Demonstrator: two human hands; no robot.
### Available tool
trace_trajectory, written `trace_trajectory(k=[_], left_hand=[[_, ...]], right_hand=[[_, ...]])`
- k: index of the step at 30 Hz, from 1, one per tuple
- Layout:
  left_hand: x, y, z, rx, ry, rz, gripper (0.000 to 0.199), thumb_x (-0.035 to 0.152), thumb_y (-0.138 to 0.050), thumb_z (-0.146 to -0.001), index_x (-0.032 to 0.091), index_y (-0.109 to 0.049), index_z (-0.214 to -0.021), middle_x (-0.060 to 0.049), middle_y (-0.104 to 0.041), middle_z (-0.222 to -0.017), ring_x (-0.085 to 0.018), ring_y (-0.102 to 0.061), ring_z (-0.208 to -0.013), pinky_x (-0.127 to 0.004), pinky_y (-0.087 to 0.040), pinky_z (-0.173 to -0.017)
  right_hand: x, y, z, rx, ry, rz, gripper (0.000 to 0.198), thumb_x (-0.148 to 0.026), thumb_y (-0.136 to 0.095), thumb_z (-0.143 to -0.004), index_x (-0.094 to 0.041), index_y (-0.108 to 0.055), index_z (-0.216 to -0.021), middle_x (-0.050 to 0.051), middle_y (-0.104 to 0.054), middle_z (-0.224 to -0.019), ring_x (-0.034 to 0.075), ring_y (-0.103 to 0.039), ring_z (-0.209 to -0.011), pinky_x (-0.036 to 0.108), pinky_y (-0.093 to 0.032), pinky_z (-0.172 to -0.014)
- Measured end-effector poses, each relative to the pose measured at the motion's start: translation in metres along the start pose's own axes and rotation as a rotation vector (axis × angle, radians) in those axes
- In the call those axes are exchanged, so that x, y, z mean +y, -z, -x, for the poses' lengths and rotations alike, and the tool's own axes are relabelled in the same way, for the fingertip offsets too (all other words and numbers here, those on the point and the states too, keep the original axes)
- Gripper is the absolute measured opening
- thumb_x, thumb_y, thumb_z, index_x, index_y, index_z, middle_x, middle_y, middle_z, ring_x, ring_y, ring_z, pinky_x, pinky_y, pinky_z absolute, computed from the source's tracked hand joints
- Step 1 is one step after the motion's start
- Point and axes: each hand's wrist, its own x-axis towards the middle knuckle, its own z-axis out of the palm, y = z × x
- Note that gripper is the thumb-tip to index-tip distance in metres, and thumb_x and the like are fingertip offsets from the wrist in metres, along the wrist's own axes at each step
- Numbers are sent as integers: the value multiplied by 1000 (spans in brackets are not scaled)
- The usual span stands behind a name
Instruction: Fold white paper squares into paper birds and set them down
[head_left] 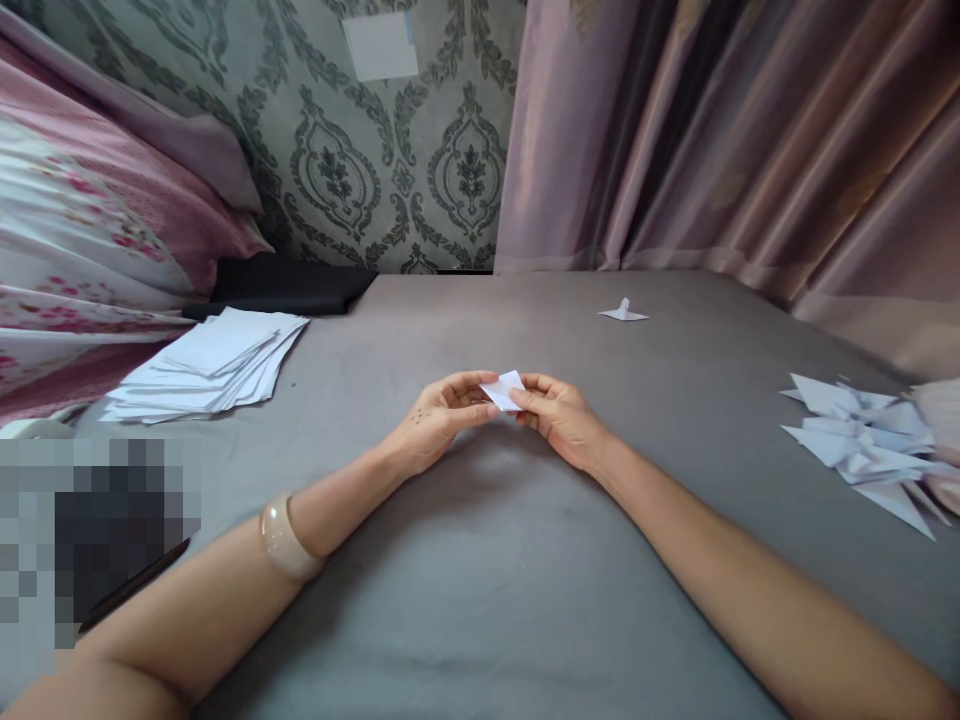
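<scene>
Between my two hands is a small piece of folded white paper (504, 390), held just above the grey cloth surface (517, 560). My left hand (448, 415) pinches its left edge between thumb and fingers. From the other side, my right hand (559, 415) grips the paper, thumb lying on its near face and fingers behind. Part of the paper is hidden by the fingers, so its full folded shape cannot be made out. A pale bangle (285, 540) circles my left forearm.
A stack of white paper sheets (217, 365) lies at the left, by a folded black cloth (292, 285). Several folded paper pieces (862, 430) are heaped at the right. One small folded paper figure (624, 312) stands toward the back. Pink curtains (570, 140) hang behind.
</scene>
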Motion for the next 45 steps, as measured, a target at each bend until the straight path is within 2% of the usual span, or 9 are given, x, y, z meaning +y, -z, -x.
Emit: trace_trajectory(k=[9, 20, 24, 27, 31, 33, 37, 41, 45], left_hand=[[-2, 1, -1, 10, -4, -3, 36, 19, -80, -68, 18, -70, -103, -1, -67, -85, -12, -60, -82, -31, -44, -87], [-3, 1, -1, -11, -11, 28, 38, 13, -77, -69, 18, -68, -105, -4, -69, -97, -14, -63, -90, -31, -44, -91], [-3, 0, 0, 46, -8, -37, 32, 12, -73, -69, 17, -67, -100, -2, -68, -91, -12, -61, -84, -27, -45, -83], [-1, -2, 2, 72, -26, -143, 24, 21, -75, -71, 16, -68, -94, -3, -66, -89, -12, -60, -79, -26, -46, -77], [0, -3, 3, 156, -172, -238, 17, 30, -76, -73, 15, -70, -77, -5, -63, -103, -13, -58, -89, -26, -45, -83], [-1, -1, 2, 170, -171, -201, 17, 32, -74, -76, 16, -71, -81, -4, -66, -96, -13, -58, -87, -25, -44, -84], [-4, 3, 0, 190, -91, -74, 21, 34, -75, -76, 16, -69, -87, -1, -67, -82, -11, -59, -75, -23, -44, -74], [-2, 0, -1, 243, -62, 29, 24, 33, -78, -73, 16, -66, -84, 0, -66, -80, -9, -60, -72, -22, -46, -71], [0, -3, -1, 271, -30, 138, 30, 34, -79, -71, 17, -58, -83, 1, -66, -81, -10, -62, -71, -23, -50, -69]], right_hand=[[2, 2, -1, -21, -18, -5, 26, -27, -80, -66, -20, -70, -89, 2, -68, -86, 11, -58, -72, 23, -45, -61], [-3, 2, 1, -65, -99, -60, 22, -27, -79, -68, -19, -70, -87, 2, -65, -81, 10, -57, -68, 23, -46, -59], [2, -4, 4, -46, -7, 26, 31, -28, -81, -65, -21, -67, -92, 2, -68, -88, 12, -60, -75, 24, -46, -60], [5, -9, 6, -37, 61, 123, 38, -35, -79, -66, -21, -63, -98, 2, -68, -86, 12, -60, -74, 25, -46, -60], [2, -12, 9, 2, 126, 188, 45, -56, -65, -78, -19, -58, -102, 2, -66, -78, 13, -60, -66, 27, -46, -59], [0, -12, 9, 12, 155, 205, 49, -59, -64, -77, -18, -56, -103, 1, -65, -74, 13, -60, -64, 27, -46, -58], [2, -14, 10, -3, 196, 279, 49, -49, -73, -72, -19, -53, -105, 0, -65, -76, 13, -60, -63, 28, -46, -59], [11, -16, 10, 2, 304, 416, 42, -40, -70, -75, -21, -51, -107, -3, -63, -72, 13, -58, -62, 29, -47, -63], [18, -15, 12, 50, 378, 655, 37, -31, -65, -79, -22, -50, -113, -4, -64, -75, 13, -59, -64, 30, -47, -68]])
